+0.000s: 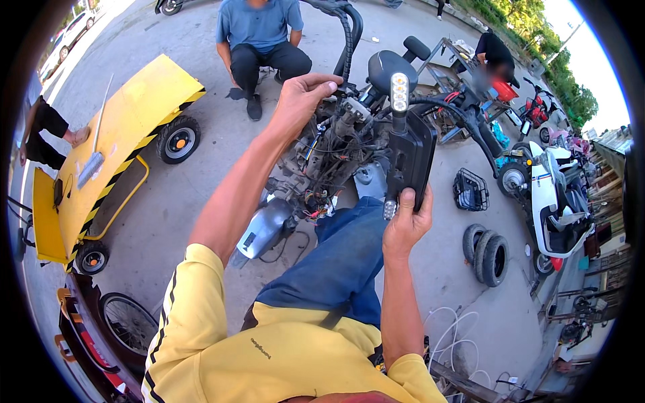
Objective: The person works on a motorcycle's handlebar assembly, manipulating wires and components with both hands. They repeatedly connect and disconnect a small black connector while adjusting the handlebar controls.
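Note:
My right hand (pixel 408 227) grips the lower end of a black light unit (pixel 413 158), a flat housing with a clear LED lamp at each end. It is held upright above my thigh. My left hand (pixel 301 101) reaches to the front of a stripped scooter (pixel 336 158), its fingers closed beside the black handlebar stem; what they pinch is too small to tell. Bare wires and connectors hang from the scooter's frame. A silver-grey body panel (pixel 263 227) sits below my left forearm. Behind the light unit is a round black mirror (pixel 392 70).
A yellow wheeled cart (pixel 124 127) with a brush (pixel 91 168) on it stands left. A person (pixel 261 40) squats ahead; another (pixel 496 57) bends at far right. Tyres (pixel 485 255), a black wire basket (pixel 470 189) and a white scooter (pixel 554 195) are on the right.

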`<state>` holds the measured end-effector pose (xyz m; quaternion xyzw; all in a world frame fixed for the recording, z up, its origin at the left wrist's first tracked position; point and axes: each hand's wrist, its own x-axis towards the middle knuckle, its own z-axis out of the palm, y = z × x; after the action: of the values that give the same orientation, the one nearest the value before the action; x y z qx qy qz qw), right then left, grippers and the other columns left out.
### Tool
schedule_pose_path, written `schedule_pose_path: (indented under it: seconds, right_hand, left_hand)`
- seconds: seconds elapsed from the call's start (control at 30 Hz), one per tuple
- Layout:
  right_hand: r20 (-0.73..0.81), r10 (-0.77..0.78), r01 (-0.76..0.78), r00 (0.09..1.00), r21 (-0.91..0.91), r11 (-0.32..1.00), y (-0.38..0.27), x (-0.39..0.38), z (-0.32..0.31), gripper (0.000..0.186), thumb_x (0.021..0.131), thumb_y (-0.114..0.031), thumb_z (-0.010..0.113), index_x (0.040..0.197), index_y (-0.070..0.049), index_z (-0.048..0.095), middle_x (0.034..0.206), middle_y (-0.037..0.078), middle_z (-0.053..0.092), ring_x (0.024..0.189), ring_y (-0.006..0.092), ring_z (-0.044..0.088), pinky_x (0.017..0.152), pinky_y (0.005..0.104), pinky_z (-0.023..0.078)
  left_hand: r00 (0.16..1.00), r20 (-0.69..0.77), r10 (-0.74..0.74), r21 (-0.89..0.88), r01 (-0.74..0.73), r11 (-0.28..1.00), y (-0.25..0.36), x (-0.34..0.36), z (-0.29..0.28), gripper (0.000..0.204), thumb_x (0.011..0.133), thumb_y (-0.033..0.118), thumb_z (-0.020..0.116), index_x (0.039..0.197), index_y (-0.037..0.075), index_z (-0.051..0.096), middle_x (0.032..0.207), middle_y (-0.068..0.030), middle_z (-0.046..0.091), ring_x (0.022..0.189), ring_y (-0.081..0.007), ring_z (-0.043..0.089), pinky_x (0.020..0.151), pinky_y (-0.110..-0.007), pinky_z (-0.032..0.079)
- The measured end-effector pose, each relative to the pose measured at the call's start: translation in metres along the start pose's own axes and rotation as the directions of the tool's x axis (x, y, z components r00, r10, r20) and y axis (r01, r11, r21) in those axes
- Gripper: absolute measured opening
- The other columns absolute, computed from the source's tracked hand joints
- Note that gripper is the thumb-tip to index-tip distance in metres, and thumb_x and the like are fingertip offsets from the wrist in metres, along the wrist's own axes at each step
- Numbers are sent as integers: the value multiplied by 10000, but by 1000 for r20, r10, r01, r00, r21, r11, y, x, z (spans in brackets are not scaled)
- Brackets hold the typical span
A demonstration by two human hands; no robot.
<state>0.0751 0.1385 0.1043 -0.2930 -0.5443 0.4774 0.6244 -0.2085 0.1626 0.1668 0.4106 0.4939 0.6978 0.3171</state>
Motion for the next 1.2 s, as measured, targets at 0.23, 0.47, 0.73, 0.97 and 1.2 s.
schedule_pose_path:
  seconds: [0.23, 0.47, 0.73, 0.97, 1.2]
  right_hand:
    - [-88, 113, -78, 990, 327, 942, 16, -53, -14, 360, 1109, -174, 582, 1404, 29, 550, 1310, 121, 641, 1182, 232, 630, 1080, 488, 494]
    - [-84, 270, -194, 959, 498, 845, 29, -80, -20, 394, 1102, -184, 593, 1452, -10, 540, 1368, 121, 642, 1209, 273, 643, 1075, 536, 505]
    - [-46, 336, -250, 941, 578, 777, 46, -92, -32, 425, 1100, -190, 595, 1486, -25, 527, 1383, 114, 639, 1206, 288, 654, 1059, 567, 535]
    - [-22, 431, -317, 902, 645, 695, 57, -103, -38, 431, 1097, -142, 582, 1490, 11, 492, 1364, 146, 640, 1183, 302, 663, 1032, 513, 553]
    - [-16, 442, -337, 897, 624, 705, 63, -100, -41, 392, 1115, -186, 556, 1458, -1, 513, 1297, 144, 669, 1106, 304, 695, 979, 521, 596]
  left_hand:
    - [993, 111, -30, 170, 11, 985, 2, 33, 7, 291, 951, 92, 740, 1225, 2, 778, 990, -26, 767, 803, -71, 621, 764, -247, 515]
    - [982, 124, -142, 176, 119, 977, 2, 34, 9, 367, 906, 89, 777, 1261, 2, 755, 924, -8, 745, 782, -75, 634, 750, -234, 524]
    - [950, 237, -201, 395, 95, 914, 12, 52, 9, 357, 891, 52, 776, 1244, 4, 743, 935, -1, 741, 791, -71, 650, 740, -232, 527]
    - [885, 408, -225, 666, -119, 737, 42, 60, 30, 231, 941, 20, 703, 1162, -2, 768, 909, -12, 737, 813, -79, 656, 727, -252, 523]
    - [807, 478, -346, 816, -263, 514, 27, 96, 39, 241, 935, 129, 698, 1119, 0, 786, 908, -118, 760, 777, -195, 696, 721, -346, 555]
